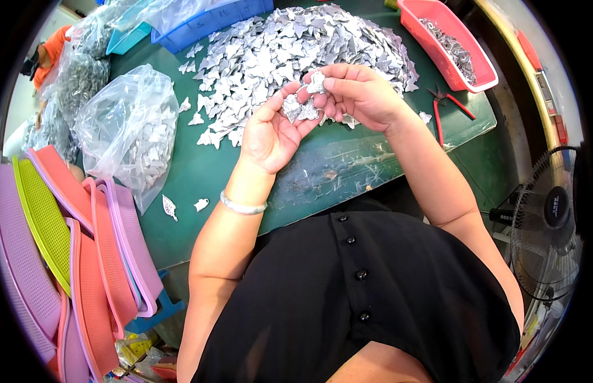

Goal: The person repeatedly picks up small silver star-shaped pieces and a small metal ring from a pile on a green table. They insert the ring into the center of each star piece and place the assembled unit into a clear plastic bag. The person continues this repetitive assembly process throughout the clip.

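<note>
A wide heap of small silver-grey metal charms, many of them butterfly-like in outline, spreads over the green table. At its near edge my left hand is cupped palm up, with a few charms resting on its curled fingers. Between the thumb and fingers of my right hand is pinched one more charm, held just above the left fingers. The fingertips of both hands nearly meet. Its exact shape is too small to make out.
Red-handled pliers lie right of the heap, below a pink basket of metal parts. On the left are a clear plastic bag of pieces and stacked coloured baskets. A blue bin stands behind; a black fan is at right.
</note>
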`<state>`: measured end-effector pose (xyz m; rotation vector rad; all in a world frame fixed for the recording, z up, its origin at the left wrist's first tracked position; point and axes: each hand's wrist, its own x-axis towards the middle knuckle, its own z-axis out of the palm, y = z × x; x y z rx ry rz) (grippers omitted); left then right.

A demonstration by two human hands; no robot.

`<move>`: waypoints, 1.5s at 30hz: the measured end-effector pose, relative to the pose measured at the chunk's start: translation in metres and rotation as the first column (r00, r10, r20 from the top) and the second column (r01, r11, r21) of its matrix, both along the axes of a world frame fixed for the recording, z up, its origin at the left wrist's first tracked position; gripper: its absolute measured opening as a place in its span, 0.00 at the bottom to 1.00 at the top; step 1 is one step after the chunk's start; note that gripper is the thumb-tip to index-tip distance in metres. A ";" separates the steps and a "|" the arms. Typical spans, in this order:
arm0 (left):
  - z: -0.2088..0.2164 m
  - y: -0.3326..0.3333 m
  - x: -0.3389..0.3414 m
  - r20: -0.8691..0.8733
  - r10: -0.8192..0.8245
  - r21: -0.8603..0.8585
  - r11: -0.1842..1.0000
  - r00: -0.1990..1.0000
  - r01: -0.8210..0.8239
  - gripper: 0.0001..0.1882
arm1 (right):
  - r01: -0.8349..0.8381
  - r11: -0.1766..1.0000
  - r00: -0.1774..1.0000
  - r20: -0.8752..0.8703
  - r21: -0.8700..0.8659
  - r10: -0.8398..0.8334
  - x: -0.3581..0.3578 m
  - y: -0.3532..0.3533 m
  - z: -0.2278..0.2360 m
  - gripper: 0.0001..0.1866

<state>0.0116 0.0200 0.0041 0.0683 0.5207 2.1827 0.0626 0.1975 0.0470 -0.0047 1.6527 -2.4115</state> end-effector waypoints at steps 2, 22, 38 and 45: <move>0.002 0.000 0.001 -0.027 -0.006 -0.005 1.000 1.000 0.006 0.19 | 0.018 0.995 1.000 0.020 0.094 -0.020 0.001 -0.004 0.002 0.13; -0.008 0.005 0.006 0.082 0.119 -0.024 0.993 0.990 -0.118 0.13 | 0.349 0.688 0.907 -0.414 0.636 -0.078 0.002 -0.033 -0.009 0.08; 0.076 -0.054 -0.014 -0.465 0.128 -0.323 0.897 0.876 -0.302 0.13 | 0.548 -0.104 0.825 -0.557 0.830 -0.094 -0.003 0.067 0.008 0.17; 0.162 -0.137 -0.076 -0.937 -0.111 -0.347 0.424 0.332 -0.837 0.10 | 0.458 -0.162 0.889 -0.445 0.874 0.111 -0.038 0.080 -0.008 0.42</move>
